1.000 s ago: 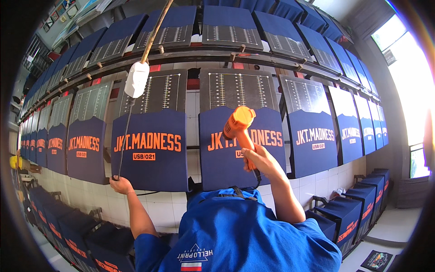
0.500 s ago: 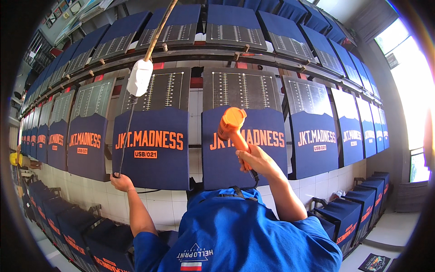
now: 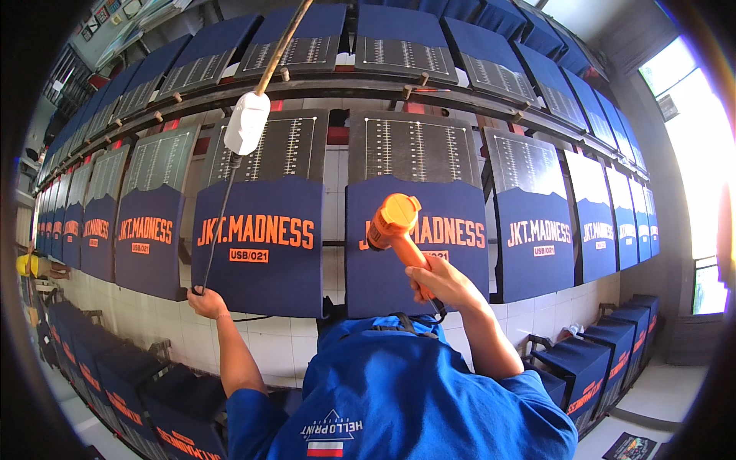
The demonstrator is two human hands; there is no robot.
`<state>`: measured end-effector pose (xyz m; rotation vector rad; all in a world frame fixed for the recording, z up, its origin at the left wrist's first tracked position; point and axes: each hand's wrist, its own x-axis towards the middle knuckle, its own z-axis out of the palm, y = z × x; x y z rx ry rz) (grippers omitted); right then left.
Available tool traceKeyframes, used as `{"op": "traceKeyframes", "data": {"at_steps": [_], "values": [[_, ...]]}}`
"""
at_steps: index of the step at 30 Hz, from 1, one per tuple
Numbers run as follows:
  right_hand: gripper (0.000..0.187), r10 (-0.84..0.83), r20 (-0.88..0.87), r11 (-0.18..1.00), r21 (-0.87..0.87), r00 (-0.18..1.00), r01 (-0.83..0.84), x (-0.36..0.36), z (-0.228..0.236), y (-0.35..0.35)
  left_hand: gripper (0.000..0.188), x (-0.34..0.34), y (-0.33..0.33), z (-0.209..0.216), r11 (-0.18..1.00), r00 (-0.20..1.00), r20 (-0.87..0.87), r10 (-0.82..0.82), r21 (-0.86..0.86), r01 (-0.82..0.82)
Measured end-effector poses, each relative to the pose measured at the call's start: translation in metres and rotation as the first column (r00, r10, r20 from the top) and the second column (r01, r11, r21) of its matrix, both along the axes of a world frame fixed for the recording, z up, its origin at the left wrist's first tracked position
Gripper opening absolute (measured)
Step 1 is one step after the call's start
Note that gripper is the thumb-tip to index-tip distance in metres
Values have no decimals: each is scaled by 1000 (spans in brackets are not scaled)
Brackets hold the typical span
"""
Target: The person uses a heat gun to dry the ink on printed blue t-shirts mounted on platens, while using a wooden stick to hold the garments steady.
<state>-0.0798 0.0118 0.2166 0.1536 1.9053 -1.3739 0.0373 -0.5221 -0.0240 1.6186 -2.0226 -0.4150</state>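
My right hand point(image 3: 451, 285) is wrapped around the handle of an orange hair dryer point(image 3: 397, 218), tilted up and left. It hovers over a navy shirt point(image 3: 376, 295) with orange lettering, hiding part of the print. This shirt lies flat on a dark board point(image 3: 418, 146) marked with white scales. Off to the left, my left hand point(image 3: 208, 303) pinches a black cable point(image 3: 218, 230) beside the lower left corner of a neighbouring navy shirt point(image 3: 259, 290). The cable runs up to a white socket block point(image 3: 247, 124) hanging from a wooden stick point(image 3: 284, 46).
Printed navy shirts on boards continue along the row, such as one on the right point(image 3: 534, 268). A dark rail point(image 3: 345, 93) with pegs separates them from a far row. More shirts point(image 3: 184, 402) stand behind me on both sides. A bright window point(image 3: 694, 138) is at right.
The hair dryer has come slightly nearer to me, uncovering a bit more of the shirt's upper part. The socket block has swung slightly right. My left hand keeps its hold on the cable.
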Motion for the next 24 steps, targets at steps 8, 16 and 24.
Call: {"op": "traceKeyframes", "data": {"at_steps": [8, 16, 24], "values": [[29, -40, 27, 999, 31, 999, 39, 12, 5, -2, 44, 6, -7, -5, 999, 1000, -6, -7, -33, 7], [29, 11, 24, 996, -91, 1000, -9, 8, -4, -22, 42, 3, -3, 1, 1000, 1000, -25, -6, -23, 5], [27, 39, 8, 999, -25, 999, -39, 4, -2, -22, 42, 4, -6, -5, 998, 1000, -15, -16, -64, 15]]}}
